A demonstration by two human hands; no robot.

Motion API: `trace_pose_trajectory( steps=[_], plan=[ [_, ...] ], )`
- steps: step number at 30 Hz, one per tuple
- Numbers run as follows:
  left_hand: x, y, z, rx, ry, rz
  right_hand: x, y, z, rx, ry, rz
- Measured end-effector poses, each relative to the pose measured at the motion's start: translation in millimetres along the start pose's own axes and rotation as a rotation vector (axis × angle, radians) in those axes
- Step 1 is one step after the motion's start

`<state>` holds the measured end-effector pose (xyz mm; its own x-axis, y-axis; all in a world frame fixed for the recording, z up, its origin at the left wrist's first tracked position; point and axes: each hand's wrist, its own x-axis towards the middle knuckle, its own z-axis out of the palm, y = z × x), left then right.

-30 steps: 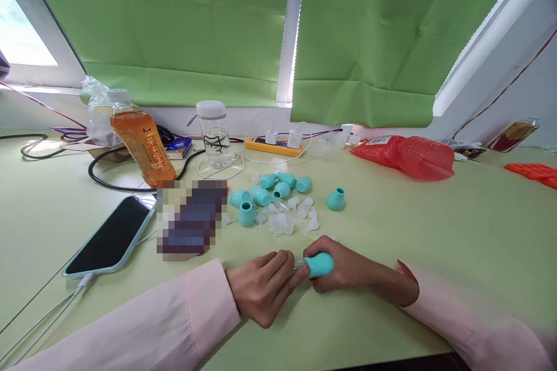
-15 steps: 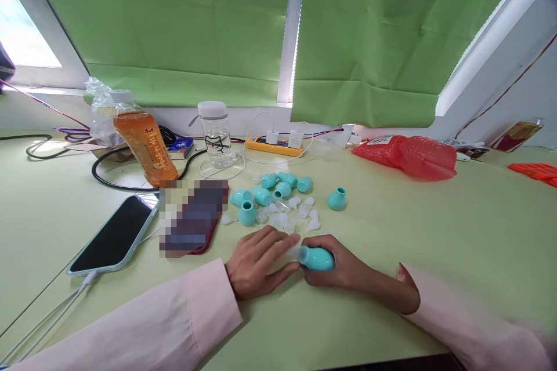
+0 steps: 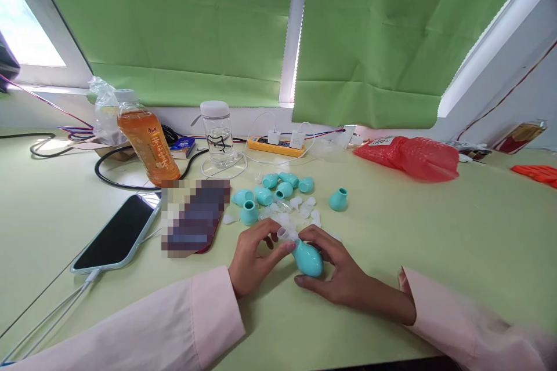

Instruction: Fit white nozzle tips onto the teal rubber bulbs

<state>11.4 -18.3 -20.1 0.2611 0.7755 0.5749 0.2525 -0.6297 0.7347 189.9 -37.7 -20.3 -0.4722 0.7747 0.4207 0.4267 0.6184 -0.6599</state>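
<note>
A teal squeeze bulb (image 3: 310, 259) with a translucent plastic tip (image 3: 285, 233) at its neck is tilted between my hands, its round end toward me. My left hand (image 3: 256, 255) pinches it where the tip meets the neck. My right hand (image 3: 342, 272) curves loosely around the bulb's right side, the index finger near the neck and the thumb spread below, with a gap at the palm. Just beyond lie several loose teal bulbs (image 3: 263, 196) and a scatter of small translucent plastic parts (image 3: 285, 219). One teal bulb (image 3: 338, 200) stands apart, to the right.
On the left are a phone on a cable (image 3: 117, 235), a blurred-out phone (image 3: 195, 217) and an orange drink bottle (image 3: 148, 145). Farther back stand a clear water bottle (image 3: 220, 142), a yellow power strip (image 3: 275, 148) and a red plastic bag (image 3: 409, 157).
The bulb has turned so its round end points nearer me. My right hand has loosened from its wrap around it, and my left fingers have closed in a pinch at the neck.
</note>
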Motion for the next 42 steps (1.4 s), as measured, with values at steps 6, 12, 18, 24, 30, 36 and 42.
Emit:
trace_pose_trajectory(
  steps=[6, 12, 18, 24, 30, 36, 42],
  plan=[
    [-1.1, 7.3, -2.5, 0.034, -0.010, 0.084, 1.7, -5.5, -9.4, -0.147, 0.041, -0.086],
    [-3.8, 4.3, -5.1, 0.010, -0.028, 0.041, 15.0, 14.8, -28.6, -0.437, 0.104, -0.135],
    [-7.9, 2.2, -6.2, -0.038, -0.079, 0.002, 23.8, 32.0, -38.6, -0.710, -0.065, -0.010],
    [-9.2, 1.3, -5.0, 0.032, -0.053, -0.006, 22.0, 35.7, -31.9, -0.770, -0.102, 0.069],
    [-7.0, 3.3, -5.5, 0.165, -0.143, 0.046, 23.1, 44.3, -30.3, -0.737, -0.081, -0.032],
    [-6.8, 3.3, -4.4, 0.212, -0.220, 0.098, 22.9, 41.0, -30.1, -0.628, -0.013, -0.161],
    [-5.9, 6.6, -2.5, 0.250, -0.288, 0.050, 18.0, 15.3, -25.8, -0.150, 0.148, -0.164]
  ],
)
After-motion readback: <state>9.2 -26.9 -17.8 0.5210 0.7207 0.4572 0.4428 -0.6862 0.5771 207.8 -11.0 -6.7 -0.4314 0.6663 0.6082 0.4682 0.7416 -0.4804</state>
